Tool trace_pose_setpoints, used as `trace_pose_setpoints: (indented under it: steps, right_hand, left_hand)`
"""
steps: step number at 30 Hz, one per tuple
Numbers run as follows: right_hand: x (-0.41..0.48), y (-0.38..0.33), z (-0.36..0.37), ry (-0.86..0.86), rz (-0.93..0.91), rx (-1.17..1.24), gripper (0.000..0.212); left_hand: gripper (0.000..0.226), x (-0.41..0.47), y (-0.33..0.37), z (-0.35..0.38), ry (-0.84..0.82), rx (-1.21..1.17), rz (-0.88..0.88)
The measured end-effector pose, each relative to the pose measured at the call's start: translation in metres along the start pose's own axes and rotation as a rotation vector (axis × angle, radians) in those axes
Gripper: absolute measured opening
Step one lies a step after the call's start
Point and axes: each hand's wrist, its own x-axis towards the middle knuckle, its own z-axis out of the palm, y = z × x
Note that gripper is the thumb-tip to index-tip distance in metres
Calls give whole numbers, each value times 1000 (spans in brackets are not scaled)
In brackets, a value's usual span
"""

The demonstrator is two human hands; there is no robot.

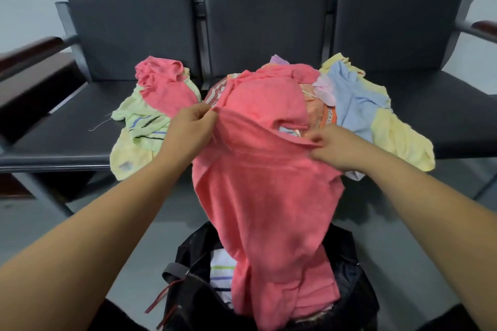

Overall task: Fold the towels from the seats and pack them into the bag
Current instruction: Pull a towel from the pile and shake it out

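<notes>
The fingers [205, 115] of the left hand [188, 131] are curled and pinch one corner of the pink towel's [263, 183] top edge, and the right hand [333, 148] pinches the same edge a little further along, thumb against fingertips [316, 140]. Between them the towel hangs open and unfolded above the bag [199, 290], its lower end drooping into the bag's mouth. Inside the bag, just beside that drooping end, a white striped towel [220, 271] shows, so at least one piece looks packed; how many lie under it cannot be told. Beyond the bag, on the seats [67, 126], a loose heap waits unfolded: a second pink towel [161, 86] and a pale green striped towel [139, 121] beyond and left of the bag, a blue towel [352, 105] and a yellow towel [398, 140] beyond and right, with more crumpled cloth between. My judgement is an early-to-middle stage — this towel needs folding before it goes in, and most of the pile is yet to be done.
</notes>
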Motion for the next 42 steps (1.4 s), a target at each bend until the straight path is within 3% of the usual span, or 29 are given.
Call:
trace_pose_setpoints:
  steps: [5, 9, 11, 13, 16, 18, 21, 24, 26, 30, 34, 36, 38, 42]
  right_hand:
    - [3, 9, -10, 320, 114, 303, 10]
    - [0, 18, -17, 343, 83, 334, 7]
    - [0, 24, -19, 378, 110, 271, 6]
    - [1, 30, -18, 404, 120, 283, 11]
    - [2, 35, -13, 438, 161, 316, 17]
    - [5, 37, -12, 464, 223, 381, 15]
    - [6, 34, -10, 439, 301, 563, 17]
    - [4, 26, -9, 434, 253, 627, 16]
    - [2, 17, -10, 400, 188, 672, 17]
    - [-6, -5, -1, 215, 118, 714, 39]
    - [-12, -24, 10, -47, 5, 755, 14]
    - [-14, -29, 16, -125, -88, 683, 28]
    - [-16, -35, 21, -104, -138, 540, 34]
    - [-15, -42, 26, -19, -217, 420, 7]
  left_hand:
    - [41, 8, -9, -3, -16, 321, 182]
    - [44, 15, -17, -7, -154, 568, 171]
    - [34, 14, -19, -10, -234, 680, 155]
    - [10, 12, -23, -12, -311, 622, 131]
    - [30, 8, -25, -14, -531, 262, 68]
    - [30, 5, -24, -15, -672, 68, 62]
    - [29, 1, -19, -15, -768, -67, 2]
    - [19, -5, -13, -14, -868, -115, 10]
    - [18, -6, -9, -14, -853, -23, 83]
    - [4, -4, -8, -7, -747, -3, 139]
    - [5, -7, -3, -3, -717, -29, 246]
    - [9, -8, -1, 0, -707, -19, 343]
    - [14, -8, 1, 3, -683, -17, 417]
    - [9, -8, 5, 3, -665, -23, 401]
